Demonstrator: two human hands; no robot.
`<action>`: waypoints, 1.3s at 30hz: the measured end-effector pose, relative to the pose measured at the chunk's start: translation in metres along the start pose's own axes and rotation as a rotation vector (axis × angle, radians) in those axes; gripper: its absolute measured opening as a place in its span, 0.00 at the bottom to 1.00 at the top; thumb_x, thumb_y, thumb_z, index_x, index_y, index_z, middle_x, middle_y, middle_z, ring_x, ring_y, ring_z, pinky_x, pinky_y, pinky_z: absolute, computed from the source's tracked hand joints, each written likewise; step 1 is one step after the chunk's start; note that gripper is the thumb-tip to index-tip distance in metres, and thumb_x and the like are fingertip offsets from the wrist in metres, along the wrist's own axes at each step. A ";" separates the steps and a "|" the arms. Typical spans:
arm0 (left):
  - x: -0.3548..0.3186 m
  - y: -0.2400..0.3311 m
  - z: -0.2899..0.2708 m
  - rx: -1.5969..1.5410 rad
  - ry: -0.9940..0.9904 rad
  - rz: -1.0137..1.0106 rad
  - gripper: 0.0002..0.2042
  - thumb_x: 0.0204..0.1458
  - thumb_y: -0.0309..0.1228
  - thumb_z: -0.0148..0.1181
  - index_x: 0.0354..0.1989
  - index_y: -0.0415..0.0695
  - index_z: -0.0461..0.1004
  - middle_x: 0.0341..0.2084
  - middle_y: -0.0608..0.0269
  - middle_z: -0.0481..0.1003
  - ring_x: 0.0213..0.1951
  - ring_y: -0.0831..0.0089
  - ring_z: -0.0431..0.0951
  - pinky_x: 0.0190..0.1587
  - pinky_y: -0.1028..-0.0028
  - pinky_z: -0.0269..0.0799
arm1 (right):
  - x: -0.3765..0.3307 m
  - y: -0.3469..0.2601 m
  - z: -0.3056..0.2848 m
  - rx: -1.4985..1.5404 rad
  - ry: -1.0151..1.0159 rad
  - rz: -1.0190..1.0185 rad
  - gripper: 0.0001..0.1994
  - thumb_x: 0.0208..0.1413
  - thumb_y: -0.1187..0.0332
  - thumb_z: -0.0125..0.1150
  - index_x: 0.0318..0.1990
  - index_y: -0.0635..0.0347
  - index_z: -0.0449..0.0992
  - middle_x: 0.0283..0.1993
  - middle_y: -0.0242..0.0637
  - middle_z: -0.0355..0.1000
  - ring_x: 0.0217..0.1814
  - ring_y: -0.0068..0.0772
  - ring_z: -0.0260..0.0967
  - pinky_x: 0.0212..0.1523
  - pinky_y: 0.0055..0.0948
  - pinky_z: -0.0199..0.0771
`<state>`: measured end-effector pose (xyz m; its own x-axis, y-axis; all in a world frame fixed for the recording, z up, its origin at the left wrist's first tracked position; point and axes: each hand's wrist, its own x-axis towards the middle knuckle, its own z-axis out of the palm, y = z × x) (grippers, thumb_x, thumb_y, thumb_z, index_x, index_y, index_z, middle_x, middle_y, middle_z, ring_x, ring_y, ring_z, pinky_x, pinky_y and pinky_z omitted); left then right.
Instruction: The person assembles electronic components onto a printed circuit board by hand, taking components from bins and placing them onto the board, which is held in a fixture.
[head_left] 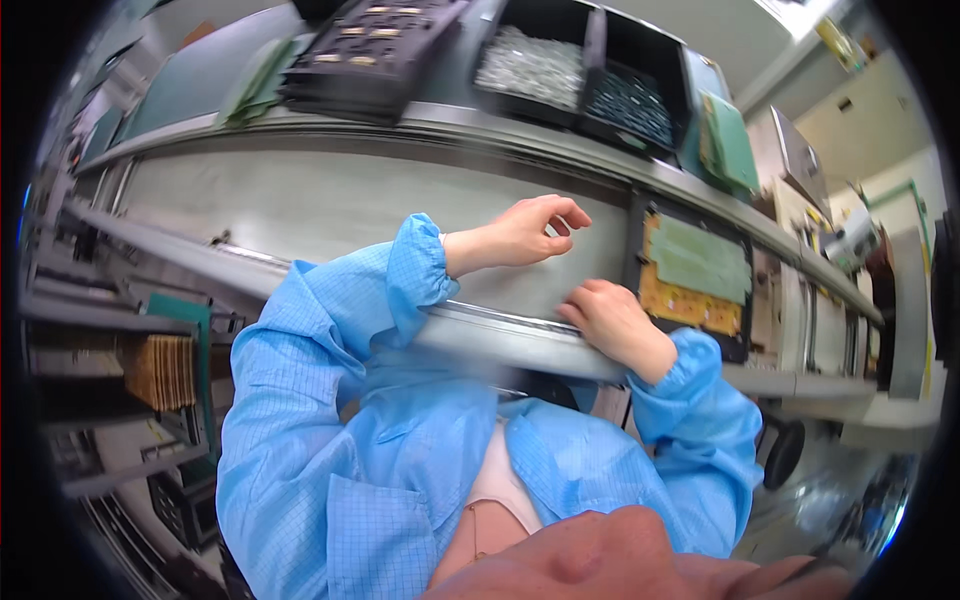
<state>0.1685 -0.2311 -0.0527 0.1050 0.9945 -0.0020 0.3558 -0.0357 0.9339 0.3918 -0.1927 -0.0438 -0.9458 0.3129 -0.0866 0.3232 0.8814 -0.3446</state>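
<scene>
Between pick-ups, likely: left hand [520, 235] hovers loosely curled and empty over the pale grey conveyor belt [330, 210], right hand [612, 322] rests flat, holding nothing, on the near rail beside the black carrier tray with yellow-green circuit board [693, 272] at right, which it must grasp next.

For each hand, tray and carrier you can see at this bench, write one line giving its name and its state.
left hand: raised above the belt, fingers curled, holding nothing visible.
right hand: resting on the belt's near rail, empty.
black carrier: lying on the belt, loaded with a yellow and green board.
black bin: full of small pale parts.
stacked black trays: piled on the shelf.
</scene>
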 end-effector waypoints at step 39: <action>-0.190 -0.106 -0.252 -0.184 1.041 0.232 0.12 0.57 0.23 0.56 0.49 0.33 0.73 0.47 0.53 0.75 0.48 0.65 0.78 0.52 0.70 0.76 | 0.011 0.028 0.002 0.015 0.216 0.273 0.11 0.56 0.62 0.64 0.34 0.63 0.80 0.37 0.44 0.77 0.42 0.49 0.75 0.44 0.43 0.76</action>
<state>-0.1233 -0.3909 -0.0615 -0.7194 0.5639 0.4054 0.2750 -0.3047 0.9119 0.3905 -0.1652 -0.0560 -0.7954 0.6057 0.0219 0.5614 0.7499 -0.3500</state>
